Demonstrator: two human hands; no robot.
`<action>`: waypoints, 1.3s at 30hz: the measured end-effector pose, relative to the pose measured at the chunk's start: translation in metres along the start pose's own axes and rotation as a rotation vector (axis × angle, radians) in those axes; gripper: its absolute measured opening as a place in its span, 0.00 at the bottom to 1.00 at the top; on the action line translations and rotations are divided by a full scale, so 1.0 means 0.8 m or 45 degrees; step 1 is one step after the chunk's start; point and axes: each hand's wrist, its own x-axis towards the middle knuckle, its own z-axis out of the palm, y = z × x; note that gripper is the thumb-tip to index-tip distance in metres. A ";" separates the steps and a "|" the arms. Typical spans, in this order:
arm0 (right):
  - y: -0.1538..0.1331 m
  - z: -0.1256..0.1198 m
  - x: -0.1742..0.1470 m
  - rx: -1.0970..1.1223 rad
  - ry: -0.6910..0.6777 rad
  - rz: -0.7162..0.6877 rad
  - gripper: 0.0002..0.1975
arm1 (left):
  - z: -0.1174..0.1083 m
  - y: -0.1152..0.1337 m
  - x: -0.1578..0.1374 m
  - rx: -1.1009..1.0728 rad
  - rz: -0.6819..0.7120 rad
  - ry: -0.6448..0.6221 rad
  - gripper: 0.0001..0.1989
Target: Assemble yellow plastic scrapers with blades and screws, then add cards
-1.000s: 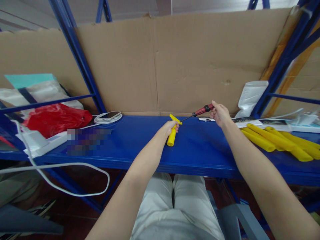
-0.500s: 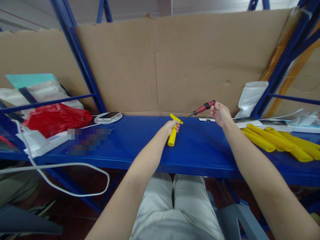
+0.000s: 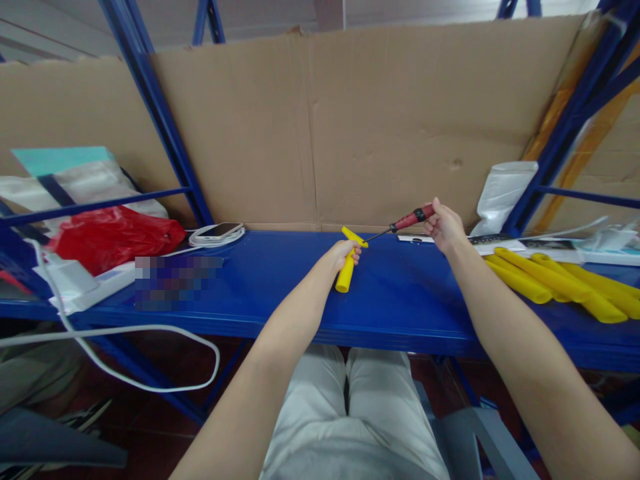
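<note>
My left hand (image 3: pixel 349 253) is closed around a yellow T-shaped handle (image 3: pixel 344 280) above the blue shelf. Its narrow crosspiece sticks out beyond my fingers, and the round tube end points toward me. My right hand (image 3: pixel 444 225) grips the end of a red and black screwdriver (image 3: pixel 413 219) with the fingertips. The dark shaft slants down to the left, and its tip meets the crosspiece close to my left fingers. Whether a screw sits at the tip is too small to make out.
Several yellow tubes (image 3: pixel 560 283) lie on the blue shelf (image 3: pixel 280 280) at the right. A phone (image 3: pixel 220 231) rests on a coiled white cable at the left, near a red bag (image 3: pixel 115 237) and a white power strip (image 3: pixel 95 287). Cardboard (image 3: pixel 310 127) walls the back.
My right fingers have shifted their hold on the screwdriver handle and look more spread. The screwdriver has moved slightly right and down. My left hand and the yellow handle stay almost in place.
</note>
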 end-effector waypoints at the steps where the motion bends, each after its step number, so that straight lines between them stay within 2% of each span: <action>1: -0.001 0.000 -0.001 0.013 -0.021 0.010 0.13 | 0.000 0.000 0.000 0.004 0.004 0.001 0.08; 5: -0.003 0.002 -0.002 0.021 -0.089 0.024 0.11 | -0.001 0.000 -0.001 0.022 0.026 0.005 0.09; 8: -0.002 0.003 -0.002 0.021 -0.052 -0.005 0.10 | -0.001 0.000 0.000 0.034 0.029 0.006 0.09; 15: 0.001 0.003 0.003 0.029 0.012 -0.001 0.19 | -0.002 0.000 0.001 0.018 0.039 0.001 0.09; 21: 0.005 0.000 0.006 -0.049 -0.019 -0.070 0.17 | 0.000 0.000 -0.002 0.018 0.048 0.018 0.08; 30: 0.000 0.001 0.000 -0.019 -0.093 0.027 0.15 | -0.002 0.000 0.001 -0.007 0.057 0.047 0.08; 39: 0.005 0.002 0.007 -0.042 0.067 0.010 0.21 | 0.002 0.002 -0.005 0.046 0.071 0.033 0.10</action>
